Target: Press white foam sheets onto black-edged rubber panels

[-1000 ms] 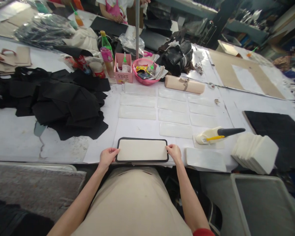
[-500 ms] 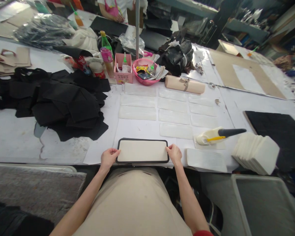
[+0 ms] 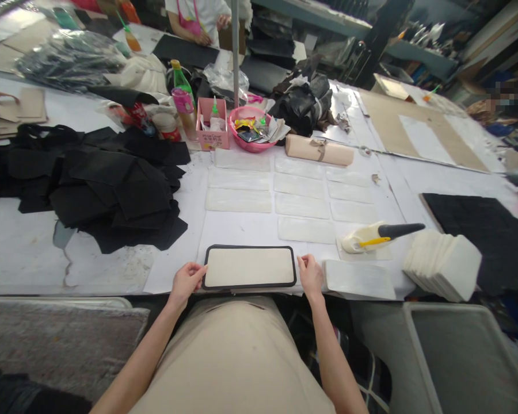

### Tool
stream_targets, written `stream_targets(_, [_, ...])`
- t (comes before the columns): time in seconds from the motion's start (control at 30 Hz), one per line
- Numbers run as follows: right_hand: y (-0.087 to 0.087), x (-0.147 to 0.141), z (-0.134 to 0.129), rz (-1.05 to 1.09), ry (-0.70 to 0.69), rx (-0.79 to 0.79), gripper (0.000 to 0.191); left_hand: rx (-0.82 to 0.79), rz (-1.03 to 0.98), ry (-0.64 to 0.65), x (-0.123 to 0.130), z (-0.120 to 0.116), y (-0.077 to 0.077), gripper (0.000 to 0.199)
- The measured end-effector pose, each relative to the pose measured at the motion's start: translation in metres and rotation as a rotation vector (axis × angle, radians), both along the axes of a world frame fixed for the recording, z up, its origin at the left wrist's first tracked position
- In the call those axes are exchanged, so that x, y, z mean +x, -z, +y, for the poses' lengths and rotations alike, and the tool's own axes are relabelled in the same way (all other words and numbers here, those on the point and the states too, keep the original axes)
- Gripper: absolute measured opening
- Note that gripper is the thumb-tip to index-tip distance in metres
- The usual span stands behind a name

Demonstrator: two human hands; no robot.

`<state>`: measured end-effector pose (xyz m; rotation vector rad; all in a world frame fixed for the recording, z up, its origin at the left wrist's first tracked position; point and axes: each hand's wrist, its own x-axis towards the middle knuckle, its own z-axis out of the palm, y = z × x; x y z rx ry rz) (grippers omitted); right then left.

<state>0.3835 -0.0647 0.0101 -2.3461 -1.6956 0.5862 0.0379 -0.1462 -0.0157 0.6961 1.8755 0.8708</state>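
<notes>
A cream rectangular panel (image 3: 249,267) lies on a slightly larger black piece with rounded corners (image 3: 293,276), which shows as a border all round. They sit at the table's front edge, before my body. At the left end, my left hand (image 3: 186,283) is closed, thumb and fingertip pinching the black border. My right hand (image 3: 311,275) is just off the right end, its fingers curled together with a small gap to the border. Beside it is a stack of whitish strips (image 3: 359,278). Several pale strips (image 3: 306,230) lie in rows beyond the panel.
A pile of black pieces (image 3: 112,178) covers the left side. To the right are a white container with a black-handled brush (image 3: 362,237), a stack of cream pieces (image 3: 442,264) and black sheets (image 3: 479,230). A pink basket (image 3: 252,144) stands farther back. A person (image 3: 198,23) works across the table.
My right hand has let go of the panel's right end and moved slightly right. My left hand stays at the left end. The view has shifted a little.
</notes>
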Motion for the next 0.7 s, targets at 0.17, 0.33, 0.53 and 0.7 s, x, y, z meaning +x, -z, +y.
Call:
stream_targets(0.17, [0.01,-0.047,-0.027,-0.059,-0.403,0.313,0.033,0.246,0.692,0.188,0.009,-0.002,-0.017,0.032])
stream_targets(0.33, [0.034,-0.093,-0.038,-0.036,-0.773,0.278,0.05,0.594,0.919,0.897,0.05,0.011,-0.003,0.051])
stream_targets(0.53, [0.046,-0.097,-0.037,-0.025,-0.846,0.265,0.058,0.546,1.027,1.13,0.064,0.012,0.027,0.091])
stream_targets(0.7, [0.046,-0.098,-0.038,-0.023,-0.84,0.255,0.059,0.542,1.059,1.153,0.061,0.01,0.03,0.096])
